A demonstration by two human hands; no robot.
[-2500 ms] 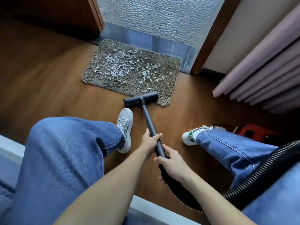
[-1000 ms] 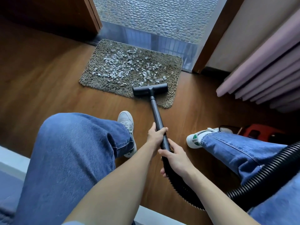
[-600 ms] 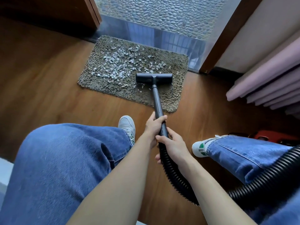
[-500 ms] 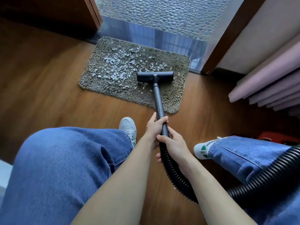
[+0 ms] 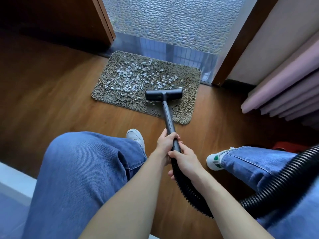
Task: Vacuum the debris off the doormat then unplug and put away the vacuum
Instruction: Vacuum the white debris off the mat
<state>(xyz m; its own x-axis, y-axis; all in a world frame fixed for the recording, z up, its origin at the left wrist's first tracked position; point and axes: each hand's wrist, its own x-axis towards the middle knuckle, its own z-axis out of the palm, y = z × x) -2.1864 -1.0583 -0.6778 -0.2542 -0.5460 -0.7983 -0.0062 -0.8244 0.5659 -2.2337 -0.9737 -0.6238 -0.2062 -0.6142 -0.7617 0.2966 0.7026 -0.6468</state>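
A shaggy grey-brown doormat (image 5: 187,107) lies on the wood floor before a doorway. Pale paper-like debris (image 5: 133,78) is scattered over its middle and left. The black vacuum floor head (image 5: 164,95) rests on the mat's right half, at the near edge of the debris. Its black wand (image 5: 167,118) runs back to my hands. My left hand (image 5: 165,142) grips the wand from the left. Just behind it, my right hand (image 5: 185,160) holds the wand where the ribbed hose (image 5: 269,188) begins. The hose curves off to the right.
My knees in blue jeans frame the wand, with white sneakers (image 5: 135,136) on the floor. A red object (image 5: 286,146) sits low at the right behind my leg. Pink curtains (image 5: 284,94) hang at the right. A pebble-textured floor (image 5: 172,19) lies beyond the threshold.
The floor head went from the mat's near edge up into the debris. In the last half second it came back slightly toward me. A few scraps lie behind it.
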